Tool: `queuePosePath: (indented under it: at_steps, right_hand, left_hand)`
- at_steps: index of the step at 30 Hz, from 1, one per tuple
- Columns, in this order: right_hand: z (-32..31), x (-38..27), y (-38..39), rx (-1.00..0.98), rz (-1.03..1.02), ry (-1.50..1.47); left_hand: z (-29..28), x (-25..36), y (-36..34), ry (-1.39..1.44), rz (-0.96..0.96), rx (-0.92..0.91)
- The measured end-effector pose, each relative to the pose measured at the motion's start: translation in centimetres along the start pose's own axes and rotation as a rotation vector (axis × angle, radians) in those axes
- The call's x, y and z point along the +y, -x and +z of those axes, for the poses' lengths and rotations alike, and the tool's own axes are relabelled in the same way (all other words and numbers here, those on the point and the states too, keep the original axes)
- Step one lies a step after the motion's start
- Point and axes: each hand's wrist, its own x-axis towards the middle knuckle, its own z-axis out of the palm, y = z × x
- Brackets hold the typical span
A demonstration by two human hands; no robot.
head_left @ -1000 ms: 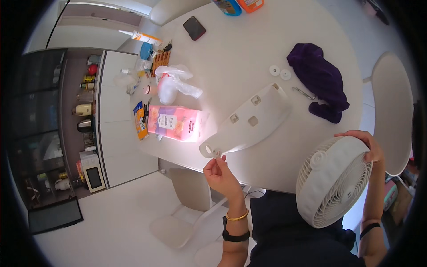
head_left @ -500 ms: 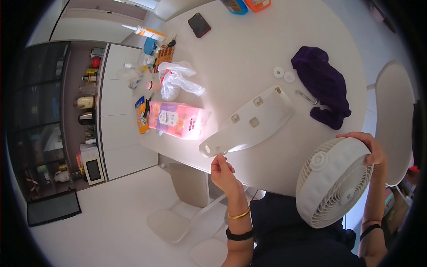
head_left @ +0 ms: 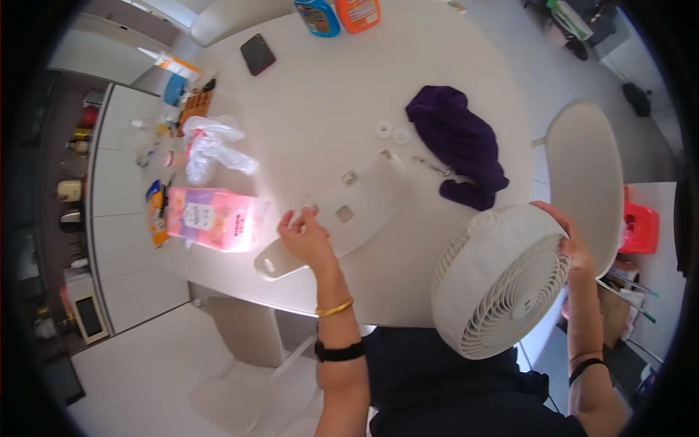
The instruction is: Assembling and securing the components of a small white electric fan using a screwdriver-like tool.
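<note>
Our right fingers [head_left: 555,215] grip the fan [head_left: 466,291], at four o'clock in our view. Our left fingers [head_left: 293,226] curl loosely over the panel [head_left: 378,195], at the fan's ten o'clock; we can't tell whether they hold anything.

Beyond my right grip [head_left: 575,249] I see a white table [head_left: 313,87]; just to the grip's right, a pale chair [head_left: 586,171]; far left, white cupboards [head_left: 120,186] and light floor [head_left: 153,371].
</note>
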Motion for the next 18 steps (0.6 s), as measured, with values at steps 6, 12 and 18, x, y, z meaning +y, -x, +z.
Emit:
queuePosePath:
  at_steps: [6,12,18]
  right_hand:
    - [-0.6,4.9,1.3,0.362,-0.028,-0.443]
    - [4.6,3.2,-0.9,0.260,-0.041,-0.952]
    - [8.1,2.1,-1.2,0.187,-0.067,-0.997]
  left_hand:
    - [-1.7,1.9,9.7,0.204,-0.188,-0.471]
    - [-3.8,3.3,14.5,0.375,-0.447,-0.817]
    - [-5.4,6.4,15.8,0.465,-0.347,-0.996]
